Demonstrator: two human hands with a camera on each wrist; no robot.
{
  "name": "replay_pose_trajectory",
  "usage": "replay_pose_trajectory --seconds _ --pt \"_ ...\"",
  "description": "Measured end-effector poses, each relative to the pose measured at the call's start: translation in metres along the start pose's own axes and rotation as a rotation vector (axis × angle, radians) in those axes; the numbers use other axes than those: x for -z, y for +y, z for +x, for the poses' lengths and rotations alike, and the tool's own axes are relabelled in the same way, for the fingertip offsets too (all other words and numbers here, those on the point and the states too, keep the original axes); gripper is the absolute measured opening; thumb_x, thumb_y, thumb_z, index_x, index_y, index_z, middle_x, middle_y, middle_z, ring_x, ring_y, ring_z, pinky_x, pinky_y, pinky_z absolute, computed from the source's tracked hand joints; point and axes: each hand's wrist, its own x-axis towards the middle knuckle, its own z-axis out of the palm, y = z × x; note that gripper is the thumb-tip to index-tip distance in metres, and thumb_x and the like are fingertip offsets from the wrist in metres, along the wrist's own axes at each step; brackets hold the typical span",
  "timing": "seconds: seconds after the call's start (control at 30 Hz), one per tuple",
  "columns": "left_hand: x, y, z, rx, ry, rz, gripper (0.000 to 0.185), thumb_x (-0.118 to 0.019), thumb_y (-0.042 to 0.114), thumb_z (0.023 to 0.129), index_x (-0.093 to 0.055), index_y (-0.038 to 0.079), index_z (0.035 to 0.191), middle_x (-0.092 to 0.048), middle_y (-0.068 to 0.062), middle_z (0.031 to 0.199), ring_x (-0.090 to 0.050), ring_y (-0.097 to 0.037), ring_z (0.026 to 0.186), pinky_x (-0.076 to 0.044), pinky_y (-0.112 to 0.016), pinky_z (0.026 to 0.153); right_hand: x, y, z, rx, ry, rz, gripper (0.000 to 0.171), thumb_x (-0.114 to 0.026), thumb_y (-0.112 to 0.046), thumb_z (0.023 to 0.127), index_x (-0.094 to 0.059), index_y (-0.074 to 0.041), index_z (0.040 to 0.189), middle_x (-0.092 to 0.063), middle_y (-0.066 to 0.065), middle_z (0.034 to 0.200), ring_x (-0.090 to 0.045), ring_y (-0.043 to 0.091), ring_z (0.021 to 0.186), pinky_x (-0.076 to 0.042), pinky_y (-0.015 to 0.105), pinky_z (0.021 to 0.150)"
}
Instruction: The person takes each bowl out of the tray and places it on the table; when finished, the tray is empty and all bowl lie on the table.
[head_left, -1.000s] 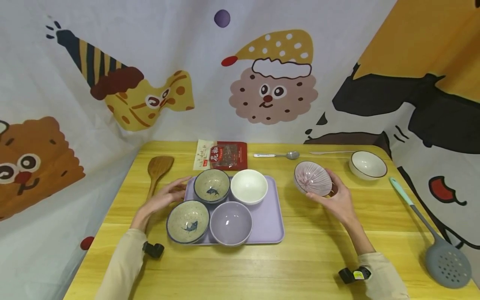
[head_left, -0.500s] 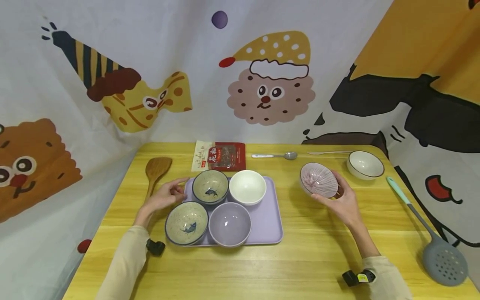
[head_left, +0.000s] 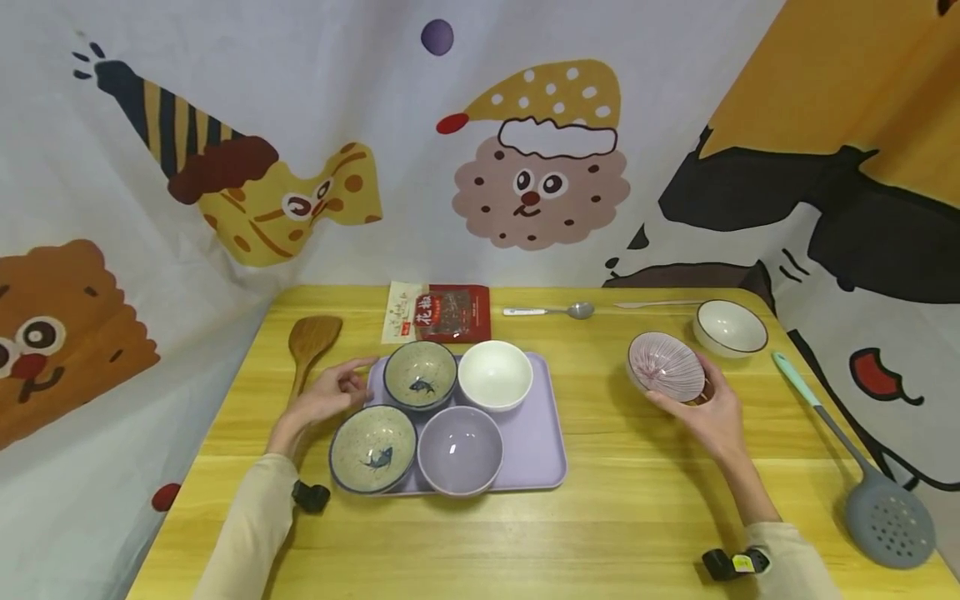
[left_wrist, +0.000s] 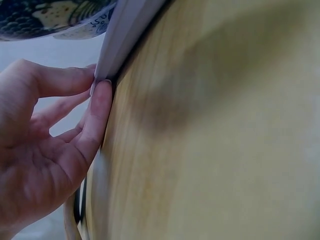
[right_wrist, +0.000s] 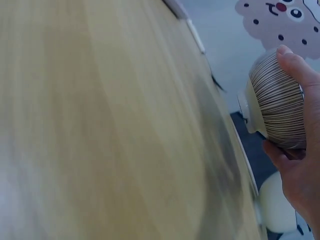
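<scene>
A lilac tray (head_left: 536, 442) on the yellow wooden table carries two fish-patterned bowls (head_left: 420, 375) (head_left: 373, 447), a white bowl (head_left: 495, 375) and a lilac bowl (head_left: 460, 448). My left hand (head_left: 341, 392) lies at the tray's left edge. In the left wrist view its relaxed fingertips (left_wrist: 102, 95) touch the tray's rim (left_wrist: 125, 35). My right hand (head_left: 708, 400) holds a pink striped bowl (head_left: 666, 367) tilted just above the table, right of the tray. The right wrist view shows its fingers (right_wrist: 295, 65) curled round the bowl's ribbed outside (right_wrist: 277, 105).
A wooden spatula (head_left: 311, 342) lies left of the tray, a red spice packet (head_left: 442, 312) behind it. A spoon (head_left: 551, 312) and a dark-rimmed white bowl (head_left: 731, 327) sit at the back right. A grey slotted spatula (head_left: 885, 517) lies along the right edge. Cartoon cloth walls enclose the table.
My right hand has carried the pink striped bowl to the right and a little lower, away from the tray. The left hand has stayed at the tray's edge.
</scene>
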Motion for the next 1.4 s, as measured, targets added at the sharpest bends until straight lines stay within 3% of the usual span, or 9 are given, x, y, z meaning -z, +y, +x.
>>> replay_pose_trajectory --seconds 0.3,0.47,0.8,1.03,1.17,1.27,1.4 --pt "0.003 -0.001 -0.002 0.003 -0.025 -0.029 0.073 -0.059 -0.01 0.08 -0.043 -0.002 0.15 -0.064 -0.021 0.099 -0.059 -0.022 0.081 -0.052 -0.026 0.067 0.02 0.015 -0.008 -0.085 0.06 -0.085 0.1 -0.089 -0.019 0.077 -0.033 -0.009 0.158 -0.051 0.025 0.144 -0.052 -0.005 0.105 -0.044 0.002 0.079" --pt "0.003 0.0 -0.002 -0.003 -0.028 -0.051 0.074 -0.058 -0.011 0.078 -0.042 -0.004 0.15 -0.064 -0.022 0.098 -0.059 -0.022 0.08 -0.052 -0.025 0.067 0.032 0.024 -0.012 -0.138 0.096 -0.099 0.099 -0.088 -0.022 0.078 -0.032 -0.011 0.159 -0.05 0.023 0.145 -0.053 -0.001 0.109 -0.044 0.002 0.08" --pt "0.0 0.005 0.003 0.015 -0.008 -0.001 0.068 -0.058 -0.009 0.081 -0.045 -0.003 0.148 -0.064 -0.018 0.093 -0.058 -0.021 0.077 -0.05 -0.024 0.065 0.055 0.038 -0.016 -0.252 0.166 -0.087 0.095 -0.086 -0.021 0.08 -0.032 -0.016 0.158 -0.046 0.017 0.143 -0.053 0.003 0.114 -0.043 0.002 0.079" --pt "-0.001 0.003 0.003 0.004 -0.012 -0.02 0.073 -0.052 -0.014 0.077 -0.044 -0.005 0.148 -0.063 -0.02 0.093 -0.058 -0.021 0.077 -0.049 -0.023 0.064 0.067 0.044 -0.016 -0.311 0.216 -0.164 0.099 -0.088 -0.029 0.078 -0.031 -0.021 0.159 -0.046 0.015 0.148 -0.052 0.012 0.123 -0.038 0.002 0.077" --pt "0.001 0.001 0.001 0.006 -0.012 -0.041 0.073 -0.054 -0.013 0.077 -0.044 -0.004 0.149 -0.063 -0.02 0.092 -0.058 -0.021 0.077 -0.05 -0.024 0.064 0.071 0.046 -0.017 -0.342 0.244 -0.22 0.103 -0.088 -0.034 0.077 -0.03 -0.022 0.16 -0.045 0.015 0.152 -0.049 0.023 0.132 -0.04 0.011 0.088" --pt "0.002 0.001 0.001 0.006 -0.017 -0.053 0.072 -0.054 -0.012 0.078 -0.044 -0.003 0.149 -0.064 -0.02 0.092 -0.059 -0.021 0.077 -0.05 -0.024 0.064 0.074 0.048 -0.017 -0.356 0.278 -0.248 0.105 -0.088 -0.037 0.076 -0.029 -0.02 0.161 -0.044 0.017 0.155 -0.045 0.031 0.137 -0.042 0.03 0.107" --pt "0.004 0.001 0.002 0.003 -0.026 -0.041 0.073 -0.054 -0.012 0.077 -0.044 -0.004 0.149 -0.065 -0.019 0.093 -0.06 -0.021 0.078 -0.051 -0.025 0.065 0.078 0.05 -0.018 -0.366 0.317 -0.244 0.106 -0.086 -0.038 0.077 -0.026 -0.014 0.161 -0.04 0.02 0.158 -0.04 0.037 0.141 -0.032 0.053 0.117"
